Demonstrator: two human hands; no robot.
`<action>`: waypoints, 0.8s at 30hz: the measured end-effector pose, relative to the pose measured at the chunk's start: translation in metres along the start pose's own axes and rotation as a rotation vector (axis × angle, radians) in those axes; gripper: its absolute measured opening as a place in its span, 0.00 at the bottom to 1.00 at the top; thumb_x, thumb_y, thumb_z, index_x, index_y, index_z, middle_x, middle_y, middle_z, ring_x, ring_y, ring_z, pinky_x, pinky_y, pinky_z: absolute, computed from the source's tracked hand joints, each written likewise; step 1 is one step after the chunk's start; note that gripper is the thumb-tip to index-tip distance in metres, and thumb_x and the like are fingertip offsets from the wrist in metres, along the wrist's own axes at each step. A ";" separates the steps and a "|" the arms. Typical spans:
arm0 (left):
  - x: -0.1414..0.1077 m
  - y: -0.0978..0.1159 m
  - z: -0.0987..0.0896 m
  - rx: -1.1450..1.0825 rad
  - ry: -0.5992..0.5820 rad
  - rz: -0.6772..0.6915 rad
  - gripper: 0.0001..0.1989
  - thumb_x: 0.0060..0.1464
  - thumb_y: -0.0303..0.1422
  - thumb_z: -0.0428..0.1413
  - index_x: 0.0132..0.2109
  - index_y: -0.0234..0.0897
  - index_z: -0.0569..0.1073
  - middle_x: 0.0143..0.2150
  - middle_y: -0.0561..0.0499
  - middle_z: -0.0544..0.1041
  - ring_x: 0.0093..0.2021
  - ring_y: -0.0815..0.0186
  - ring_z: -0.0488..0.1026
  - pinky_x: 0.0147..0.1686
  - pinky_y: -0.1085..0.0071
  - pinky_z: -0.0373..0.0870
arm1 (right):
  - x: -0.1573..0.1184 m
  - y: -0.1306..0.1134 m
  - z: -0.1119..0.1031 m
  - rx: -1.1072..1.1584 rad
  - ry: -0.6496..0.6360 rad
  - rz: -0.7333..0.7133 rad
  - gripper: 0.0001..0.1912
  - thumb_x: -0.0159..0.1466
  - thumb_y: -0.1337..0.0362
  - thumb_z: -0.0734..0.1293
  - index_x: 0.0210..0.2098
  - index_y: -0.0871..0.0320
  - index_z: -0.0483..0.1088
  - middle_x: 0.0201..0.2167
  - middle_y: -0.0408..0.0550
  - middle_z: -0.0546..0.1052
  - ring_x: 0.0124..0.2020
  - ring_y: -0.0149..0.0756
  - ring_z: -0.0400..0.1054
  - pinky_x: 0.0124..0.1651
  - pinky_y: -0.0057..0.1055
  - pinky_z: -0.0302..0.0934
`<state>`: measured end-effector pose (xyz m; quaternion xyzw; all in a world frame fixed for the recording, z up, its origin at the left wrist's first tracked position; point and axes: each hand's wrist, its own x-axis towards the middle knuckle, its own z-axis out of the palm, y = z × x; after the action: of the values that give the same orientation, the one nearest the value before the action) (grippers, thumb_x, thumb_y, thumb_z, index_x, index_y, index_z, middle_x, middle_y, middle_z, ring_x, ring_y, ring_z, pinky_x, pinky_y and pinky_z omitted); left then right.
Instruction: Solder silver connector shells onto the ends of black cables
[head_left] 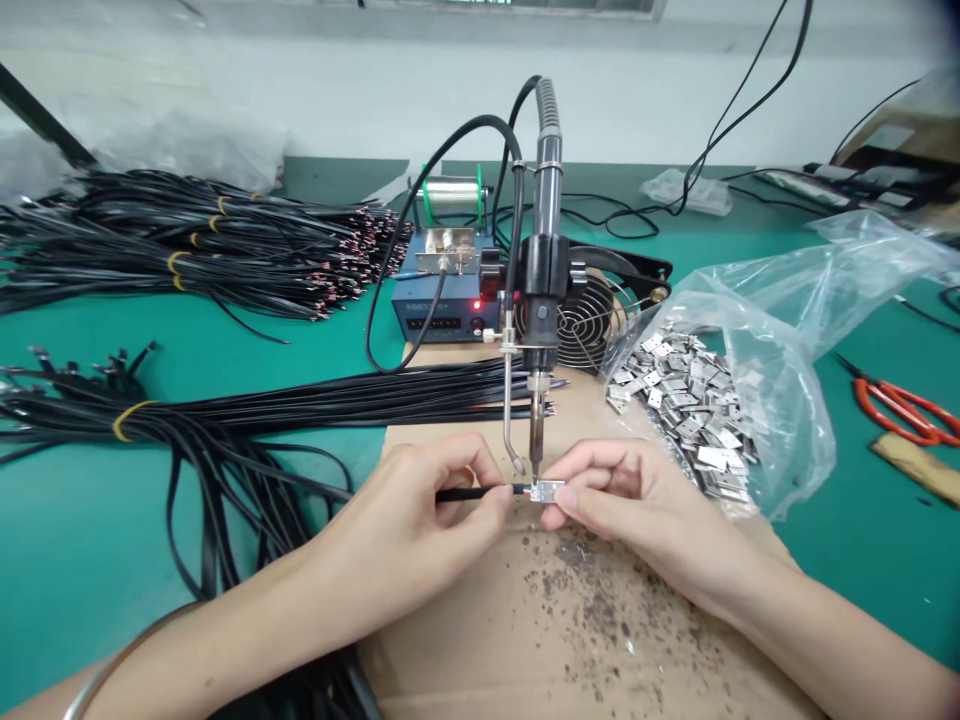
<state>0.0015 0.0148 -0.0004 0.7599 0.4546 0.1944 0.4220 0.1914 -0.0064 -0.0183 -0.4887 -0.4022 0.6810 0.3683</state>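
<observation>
My left hand (442,500) pinches a black cable (465,493) close to its stripped end, thumb and fingers closed on it. Facing it, my right hand (630,500) grips a small silvery metal connector (547,491) between thumb and fingertips. The cable's bare wires meet the connector's left edge. Directly above that joint stands an upright soldering iron (537,420), clamped in a holder, its tip at the connector. A thin bent solder feed tube (510,430) ends just left of the tip. Whether the solder is molten cannot be made out.
A blue soldering station (435,312) with a solder spool (454,197) stands behind the iron, beside a round fan (581,325). Bundled black cables (247,235) lie left. At right are a plastic bag of metal connectors (686,400) and red-handled pliers (900,408). Stained cardboard (465,620) covers the front.
</observation>
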 end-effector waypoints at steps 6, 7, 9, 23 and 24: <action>0.001 -0.001 0.001 0.028 -0.027 -0.050 0.08 0.53 0.31 0.49 0.27 0.36 0.67 0.24 0.56 0.69 0.24 0.70 0.65 0.22 0.78 0.60 | 0.002 0.001 0.001 -0.019 0.016 0.003 0.08 0.49 0.66 0.75 0.27 0.60 0.74 0.22 0.45 0.80 0.23 0.28 0.70 0.28 0.23 0.60; 0.001 -0.001 0.001 0.029 -0.030 -0.054 0.08 0.53 0.31 0.49 0.27 0.36 0.67 0.24 0.55 0.69 0.25 0.70 0.65 0.22 0.78 0.60 | 0.001 0.002 0.000 -0.015 0.010 -0.001 0.07 0.50 0.66 0.75 0.27 0.60 0.74 0.22 0.45 0.80 0.23 0.27 0.70 0.28 0.23 0.60; 0.002 -0.001 0.000 0.031 -0.034 -0.059 0.08 0.53 0.32 0.49 0.27 0.36 0.67 0.24 0.55 0.69 0.25 0.70 0.65 0.23 0.77 0.59 | 0.001 0.002 0.000 -0.008 -0.002 -0.008 0.07 0.50 0.66 0.74 0.27 0.59 0.74 0.22 0.45 0.80 0.23 0.27 0.70 0.28 0.22 0.61; -0.006 -0.003 -0.001 0.006 -0.200 -0.102 0.08 0.55 0.34 0.49 0.29 0.37 0.65 0.20 0.60 0.62 0.22 0.72 0.57 0.22 0.77 0.52 | -0.007 0.000 -0.006 -0.189 -0.141 -0.023 0.07 0.51 0.64 0.73 0.29 0.60 0.75 0.23 0.47 0.80 0.21 0.26 0.66 0.25 0.22 0.57; -0.006 -0.005 -0.001 0.003 -0.225 -0.094 0.09 0.55 0.35 0.49 0.29 0.37 0.65 0.20 0.60 0.60 0.22 0.72 0.55 0.21 0.77 0.51 | -0.007 0.001 -0.006 -0.197 -0.159 -0.025 0.07 0.52 0.64 0.72 0.29 0.61 0.75 0.23 0.47 0.80 0.22 0.27 0.67 0.26 0.22 0.58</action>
<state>-0.0051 0.0109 -0.0038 0.7553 0.4399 0.0871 0.4778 0.1987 -0.0121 -0.0174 -0.4620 -0.5011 0.6702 0.2938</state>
